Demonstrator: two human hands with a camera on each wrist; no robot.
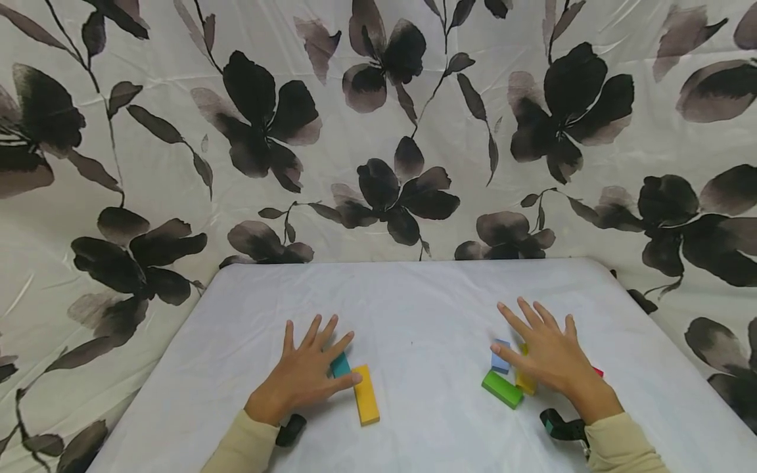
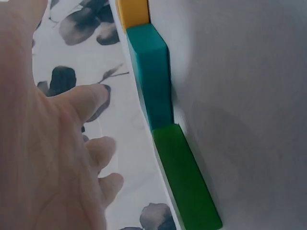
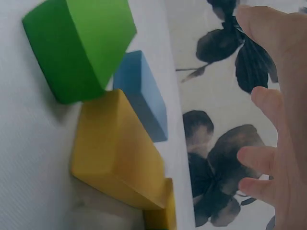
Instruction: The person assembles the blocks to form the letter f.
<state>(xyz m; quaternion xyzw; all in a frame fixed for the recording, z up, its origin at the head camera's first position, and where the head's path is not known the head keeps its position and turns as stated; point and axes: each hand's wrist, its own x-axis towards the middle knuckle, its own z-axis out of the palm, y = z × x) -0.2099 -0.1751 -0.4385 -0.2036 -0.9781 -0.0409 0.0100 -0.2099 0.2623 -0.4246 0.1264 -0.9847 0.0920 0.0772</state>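
Observation:
My left hand point(image 1: 307, 378) is held with fingers spread over a few blocks, gripping nothing. A yellow block point(image 1: 367, 395) lies by its thumb, and a teal block point(image 1: 340, 365) shows between thumb and index finger. The left wrist view adds a green block point(image 2: 187, 177) at the teal one's end, hidden under the hand in the head view. My right hand point(image 1: 552, 355), also spread, is over another group: a green block point(image 1: 503, 389), a light blue block point(image 1: 500, 361), a yellow block point(image 1: 525, 382) and a mostly covered red block point(image 1: 598, 372). A second yellow piece point(image 3: 165, 211) appears in the right wrist view.
The blocks lie on a table under a white cloth point(image 1: 426, 315). Behind and beside it hangs a fabric with dark flowers point(image 1: 390, 190). A black wrist device point(image 1: 291, 430) sits below the left wrist, another black device point(image 1: 562, 427) below the right.

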